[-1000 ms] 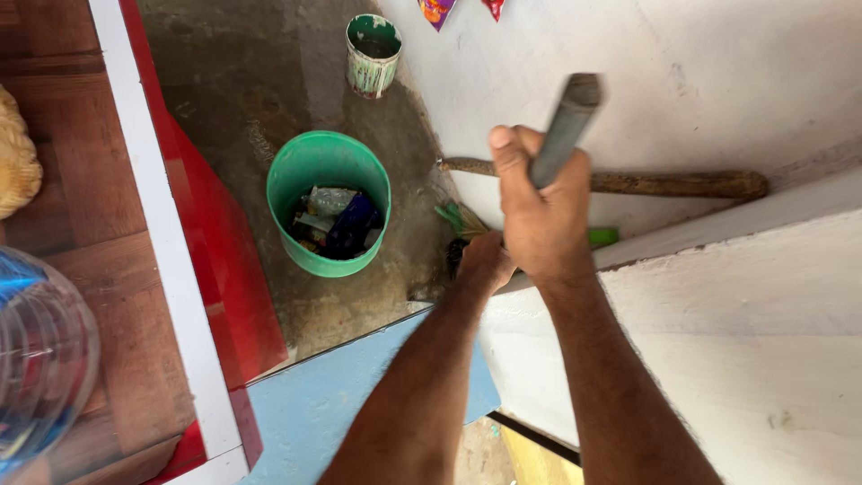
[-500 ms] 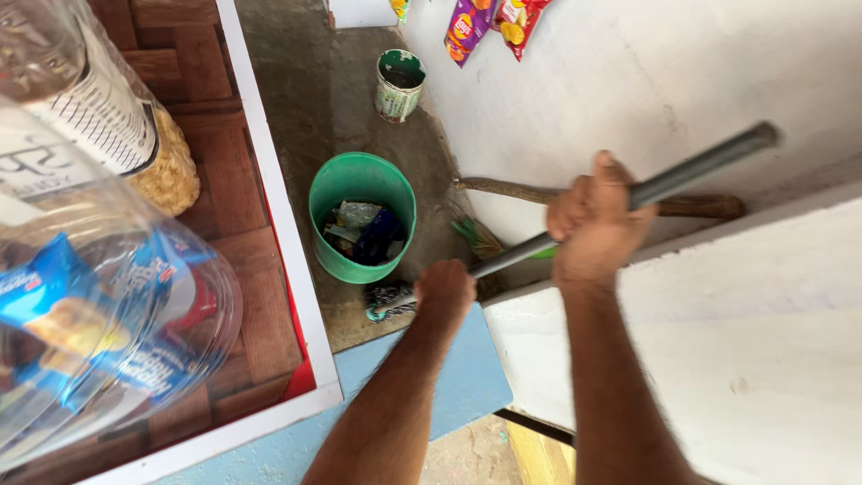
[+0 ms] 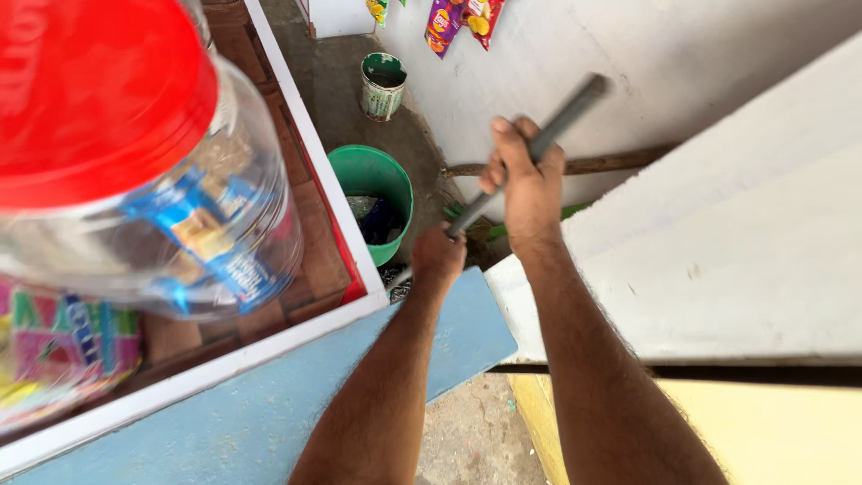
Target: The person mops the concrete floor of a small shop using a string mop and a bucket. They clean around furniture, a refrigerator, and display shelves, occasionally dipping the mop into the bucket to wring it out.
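Observation:
Both my hands grip a long grey mop handle [image 3: 564, 110] that slants from upper right down to the floor. My right hand [image 3: 528, 178] holds it high up, near its top end. My left hand [image 3: 438, 256] holds it lower, just above the stringy mop head [image 3: 395, 286] on the concrete floor. A green bucket [image 3: 357, 174] with wrappers and rubbish inside stands on the floor just left of my left hand.
A clear plastic jar with a red lid [image 3: 99, 99] holding wrapped snacks fills the left, on a wooden counter with a white edge [image 3: 296, 126]. A paint-stained tin [image 3: 382, 85] stands by the wall. A wooden stick [image 3: 611, 163] leans along the white wall. Snack packets [image 3: 449, 20] hang above.
The view has shifted left, bringing the red-lidded jar in close. The mop handle has swung more upright and my hands have drawn closer together along it.

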